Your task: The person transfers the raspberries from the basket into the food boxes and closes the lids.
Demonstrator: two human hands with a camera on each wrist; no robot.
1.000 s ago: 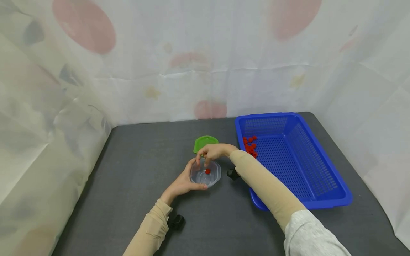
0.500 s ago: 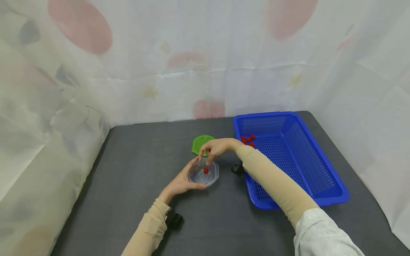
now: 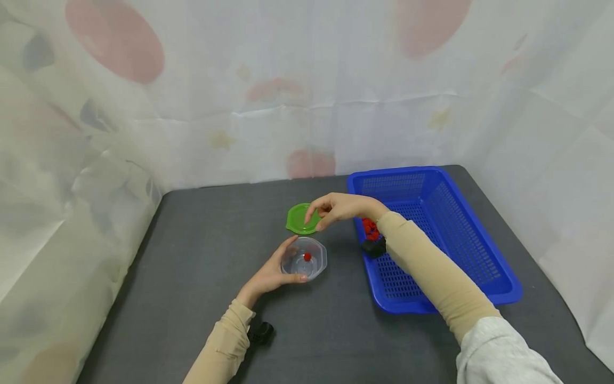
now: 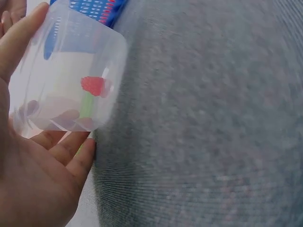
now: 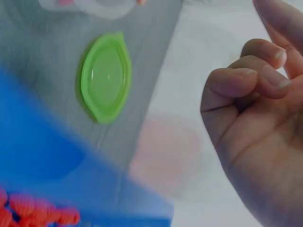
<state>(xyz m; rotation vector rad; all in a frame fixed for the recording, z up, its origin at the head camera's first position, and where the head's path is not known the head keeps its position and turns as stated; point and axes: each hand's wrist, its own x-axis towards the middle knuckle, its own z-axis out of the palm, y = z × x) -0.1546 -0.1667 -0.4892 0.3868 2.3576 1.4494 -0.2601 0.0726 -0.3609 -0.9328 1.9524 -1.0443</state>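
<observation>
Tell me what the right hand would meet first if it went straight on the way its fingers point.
Probably the green lid: the right hand hovers with fingertips aimed left and down at it. Depth is unclear, so height above it is uncertain.

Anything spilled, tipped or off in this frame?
Nothing stands out. The tub sits upright on the table in the left hand, one red piece inside; the lid lies flat, and the other red pieces stay in the basket.

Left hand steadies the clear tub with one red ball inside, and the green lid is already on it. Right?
Not quite. The left hand does hold the tub with one red ball inside, but the head view shows the green lid lying on the table beyond it, not on it.
</observation>
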